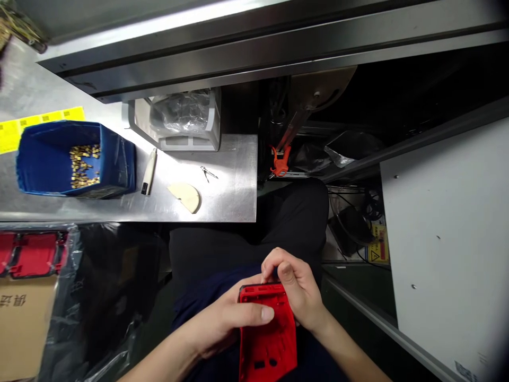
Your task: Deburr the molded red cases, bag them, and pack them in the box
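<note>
Your left hand [222, 321] grips the red plastic housing [267, 334] over your lap, at 6 o'clock from the blue parts bin [115, 159]. Your right hand [296, 289] pinches its top edge. Uneven pressure may let it slip floorward.

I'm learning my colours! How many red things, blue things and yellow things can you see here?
Red: 2, the red plastic part held in both hands, left hand and right hand, and the red parts in plastic wrap.
Blue: 1, the blue bin.
Yellow: 2, the yellow label strip and the yellow warning sticker.
Total: 5
</note>
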Tool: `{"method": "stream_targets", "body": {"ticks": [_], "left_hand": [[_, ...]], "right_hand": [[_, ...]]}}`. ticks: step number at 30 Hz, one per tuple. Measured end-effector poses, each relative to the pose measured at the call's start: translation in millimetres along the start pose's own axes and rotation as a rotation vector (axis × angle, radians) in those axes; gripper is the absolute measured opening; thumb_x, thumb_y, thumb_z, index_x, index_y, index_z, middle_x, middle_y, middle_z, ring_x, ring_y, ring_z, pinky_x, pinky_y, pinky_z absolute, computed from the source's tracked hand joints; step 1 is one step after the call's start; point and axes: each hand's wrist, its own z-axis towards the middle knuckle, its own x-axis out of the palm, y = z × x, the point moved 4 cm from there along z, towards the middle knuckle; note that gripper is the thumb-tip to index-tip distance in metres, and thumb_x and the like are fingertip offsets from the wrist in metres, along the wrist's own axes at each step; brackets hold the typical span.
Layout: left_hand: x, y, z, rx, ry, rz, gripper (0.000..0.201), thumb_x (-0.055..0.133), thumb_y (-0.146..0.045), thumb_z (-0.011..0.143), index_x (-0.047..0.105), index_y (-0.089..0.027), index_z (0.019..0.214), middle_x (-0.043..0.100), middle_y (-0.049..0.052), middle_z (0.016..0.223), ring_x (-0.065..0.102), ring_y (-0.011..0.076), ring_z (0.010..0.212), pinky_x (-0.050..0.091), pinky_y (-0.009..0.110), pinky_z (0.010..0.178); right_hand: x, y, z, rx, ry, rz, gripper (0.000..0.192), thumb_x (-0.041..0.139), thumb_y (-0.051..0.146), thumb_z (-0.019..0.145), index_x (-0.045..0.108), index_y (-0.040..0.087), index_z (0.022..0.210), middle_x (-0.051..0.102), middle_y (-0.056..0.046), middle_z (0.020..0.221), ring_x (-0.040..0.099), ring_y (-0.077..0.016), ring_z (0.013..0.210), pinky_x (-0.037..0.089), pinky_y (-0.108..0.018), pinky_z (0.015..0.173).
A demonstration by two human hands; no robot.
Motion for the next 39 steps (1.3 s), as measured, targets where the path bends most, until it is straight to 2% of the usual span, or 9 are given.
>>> {"method": "stream_targets", "body": {"ticks": [4,10,14,17,22,25,31,34,39], "left_hand": [[-1.1,0.7,-0.1,0.013,0.004,-0.019,0.05,0.085,-0.031,0.079,0.066,-0.017,0.123,0.07,0.007,0.104,0.067,0.0199,0.094,0.051,0.03,0.088],[-3.0,1.9,-2.2,0.032,-0.031,0.0,0.047,0.084,-0.03,0.079,0.065,-0.016,0.119,0.07,0.006,0.1,0.068,0.0193,0.092,0.051,0.029,0.086],[0.4,0.3,-2.9,0.027,-0.001,0.013,0.046,0.079,-0.03,0.082,0.061,-0.016,0.122,0.074,0.014,0.11,0.071,0.0262,0.101,0.052,0.036,0.091],[1.7,-0.4,-2.2,0.026,0.026,-0.015,0.043,0.073,-0.028,0.086,0.059,-0.015,0.124,0.075,0.02,0.115,0.073,0.0265,0.1,0.053,0.038,0.091],[-2.3,0.9,-1.1,0.034,0.017,-0.067,0.039,0.073,-0.024,0.088,0.06,-0.014,0.124,0.076,0.021,0.116,0.075,0.0262,0.101,0.053,0.037,0.093],[-5.5,2.2,-2.4,0.035,-0.005,-0.096,0.04,0.073,-0.021,0.087,0.061,-0.014,0.125,0.077,0.018,0.112,0.075,0.025,0.101,0.054,0.034,0.093],[-7.3,4.1,-5.6,0.018,-0.055,-0.072,0.044,0.072,-0.028,0.089,0.056,-0.012,0.127,0.071,0.028,0.125,0.072,0.0324,0.112,0.052,0.045,0.098],[-7.3,4.1,-4.6,0.057,-0.058,-0.048,0.05,0.07,-0.044,0.093,0.058,-0.011,0.127,0.07,0.029,0.126,0.07,0.0354,0.116,0.05,0.049,0.102],[-12.0,8.5,-2.2,0.042,-0.067,-0.123,0.068,0.056,-0.066,0.096,0.057,-0.01,0.133,0.065,0.03,0.135,0.065,0.0391,0.124,0.045,0.056,0.108]], "right_hand": [[-2.6,-2.2,-1.0,0.006,-0.064,-0.045,0.045,0.042,0.054,0.106,0.061,0.022,0.081,0.055,-0.002,0.078,0.054,-0.0175,0.075,0.044,-0.032,0.07],[1.3,-0.6,-4.6,-0.007,-0.014,0.047,0.042,0.042,0.046,0.108,0.072,0.022,0.093,0.068,-0.005,0.086,0.064,-0.0195,0.081,0.05,-0.034,0.074],[-11.8,-5.3,-8.8,-0.067,-0.329,-0.048,0.042,0.047,0.04,0.107,0.059,0.021,0.072,0.055,-0.001,0.072,0.053,-0.0157,0.07,0.041,-0.031,0.066],[-21.3,-12.1,-11.3,-0.025,-0.501,-0.043,0.042,0.046,0.041,0.108,0.053,0.021,0.071,0.049,0.0,0.073,0.049,-0.0156,0.07,0.04,-0.03,0.068],[-18.4,-11.6,-13.5,0.03,-0.325,-0.029,0.031,0.048,0.04,0.107,0.072,0.023,0.098,0.068,-0.004,0.089,0.063,-0.0193,0.085,0.049,-0.031,0.079],[-15.1,-9.9,-17.1,-0.019,-0.212,-0.053,0.036,0.045,0.039,0.107,0.074,0.022,0.095,0.071,-0.006,0.089,0.066,-0.0212,0.086,0.051,-0.034,0.08],[-44.9,-22.7,-18.4,-0.027,-0.626,-0.088,0.036,0.049,0.041,0.106,0.06,0.021,0.078,0.054,-0.001,0.078,0.051,-0.0161,0.074,0.041,-0.029,0.068],[-53.7,-24.3,-13.9,0.011,-0.628,-0.104,0.017,0.063,0.04,0.099,0.064,0.023,0.097,0.054,0.0,0.087,0.053,-0.0155,0.081,0.044,-0.028,0.074],[-57.5,-23.2,-9.4,0.081,-0.588,-0.111,0.032,0.079,0.04,0.088,0.065,0.023,0.112,0.06,-0.001,0.094,0.06,-0.0158,0.089,0.05,-0.028,0.083]]}}
